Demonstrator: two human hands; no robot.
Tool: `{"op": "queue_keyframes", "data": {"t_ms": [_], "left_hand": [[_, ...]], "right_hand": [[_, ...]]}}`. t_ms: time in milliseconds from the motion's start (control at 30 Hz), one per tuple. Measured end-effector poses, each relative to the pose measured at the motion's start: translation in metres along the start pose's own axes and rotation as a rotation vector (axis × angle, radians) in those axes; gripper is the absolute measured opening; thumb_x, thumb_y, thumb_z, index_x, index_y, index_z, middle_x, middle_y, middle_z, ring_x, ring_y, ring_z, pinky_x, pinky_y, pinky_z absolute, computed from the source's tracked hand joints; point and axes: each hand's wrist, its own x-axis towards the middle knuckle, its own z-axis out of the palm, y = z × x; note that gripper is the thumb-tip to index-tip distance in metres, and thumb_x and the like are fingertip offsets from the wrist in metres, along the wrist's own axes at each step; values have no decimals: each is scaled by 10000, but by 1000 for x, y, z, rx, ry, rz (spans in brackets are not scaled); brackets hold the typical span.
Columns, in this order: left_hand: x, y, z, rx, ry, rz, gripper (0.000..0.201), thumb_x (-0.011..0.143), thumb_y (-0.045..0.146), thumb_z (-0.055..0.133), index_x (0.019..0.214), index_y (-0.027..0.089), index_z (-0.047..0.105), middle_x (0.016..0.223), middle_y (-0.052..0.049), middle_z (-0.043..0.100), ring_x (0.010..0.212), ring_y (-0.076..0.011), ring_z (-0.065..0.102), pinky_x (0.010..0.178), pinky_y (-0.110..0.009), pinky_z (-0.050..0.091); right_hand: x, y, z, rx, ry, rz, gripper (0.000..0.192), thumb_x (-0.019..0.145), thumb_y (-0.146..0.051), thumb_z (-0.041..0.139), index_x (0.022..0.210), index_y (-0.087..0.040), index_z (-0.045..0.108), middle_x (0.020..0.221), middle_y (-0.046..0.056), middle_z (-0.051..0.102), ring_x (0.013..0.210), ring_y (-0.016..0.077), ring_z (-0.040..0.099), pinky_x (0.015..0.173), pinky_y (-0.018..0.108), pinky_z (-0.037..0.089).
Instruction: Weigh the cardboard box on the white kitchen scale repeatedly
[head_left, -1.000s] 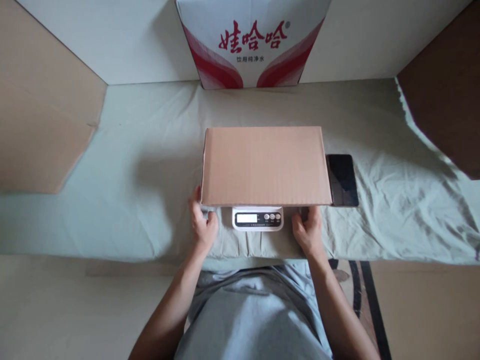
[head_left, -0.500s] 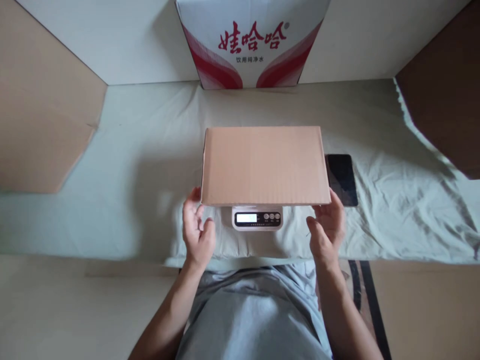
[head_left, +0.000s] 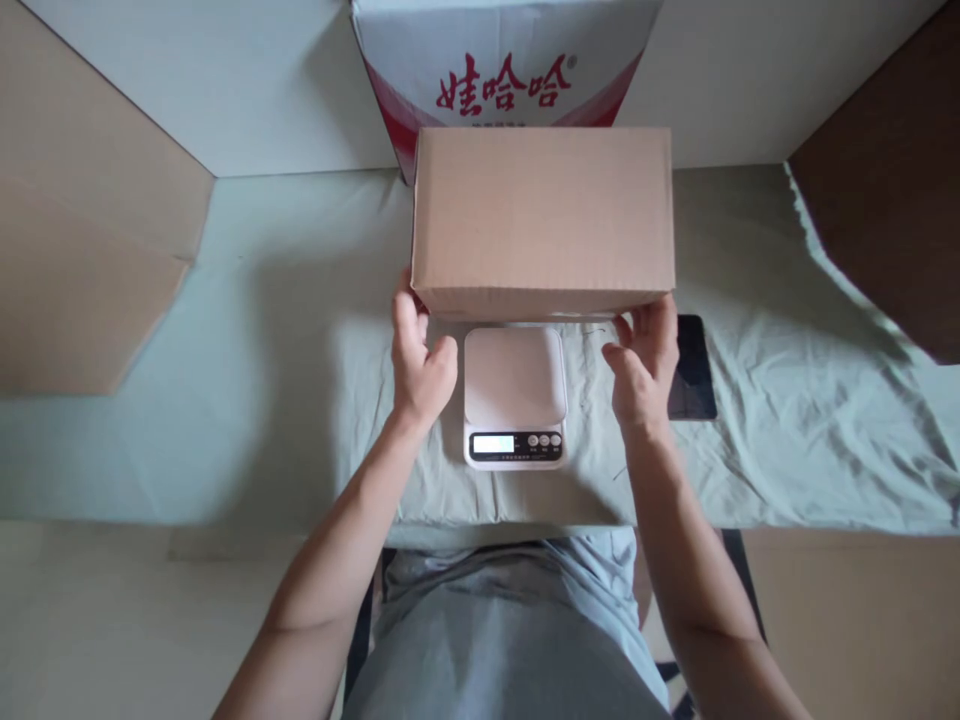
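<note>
A plain brown cardboard box point(head_left: 544, 210) is held between my two hands, beyond the scale. My left hand point(head_left: 421, 360) grips its near left corner, with the fingertips hidden behind and under the box. At the near right corner, my right hand point(head_left: 646, 360) holds it, fingers partly out of sight below the edge. Closer to me stands a white digital kitchen scale point(head_left: 514, 375), its platform bare. The lit display is on its front panel, but I cannot read the digits.
A black smartphone point(head_left: 694, 370) lies right of my right hand on the green cloth point(head_left: 300, 300). Behind the held box stands a white and red printed carton point(head_left: 502, 40). Cardboard panels point(head_left: 90, 250) on the left and a dark brown panel point(head_left: 892, 190) on the right flank the surface.
Both hands have carried the cardboard box off the scale, forward and away from me. The scale's platform, covered before, now shows. The box now covers the lower part of the printed carton.
</note>
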Motion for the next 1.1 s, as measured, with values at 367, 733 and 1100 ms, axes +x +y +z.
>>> {"op": "queue_keyframes", "data": {"t_ms": [367, 733, 1100], "left_hand": [[13, -40, 15, 36, -18, -78, 719, 678, -23, 399, 1349, 227, 341, 1378, -94, 545, 1327, -160, 525, 1145, -349, 417], [-10, -69, 0, 233, 25, -110, 814, 662, -19, 440, 1443, 168, 309, 1510, -146, 420, 1412, -218, 415, 1193, -424, 340], [-27, -83, -12, 486, -71, 13, 800, 657, -5, 502, 1431, 175, 404, 1389, -122, 576, 1388, -283, 442, 1194, -484, 318]], "right_hand": [[11, 26, 16, 95, -74, 82, 618, 775, -224, 435, 1382, -264, 323, 1425, 96, 480, 1270, 256, 525, 1064, 509, 471], [-10, 42, 9, -173, -85, 249, 763, 732, -138, 481, 1456, -245, 264, 1527, 118, 419, 1404, 278, 429, 1146, 565, 375], [-32, 50, 13, -634, -176, 118, 696, 742, -140, 455, 1427, -109, 335, 1465, 191, 481, 1436, 336, 368, 1187, 644, 252]]}}
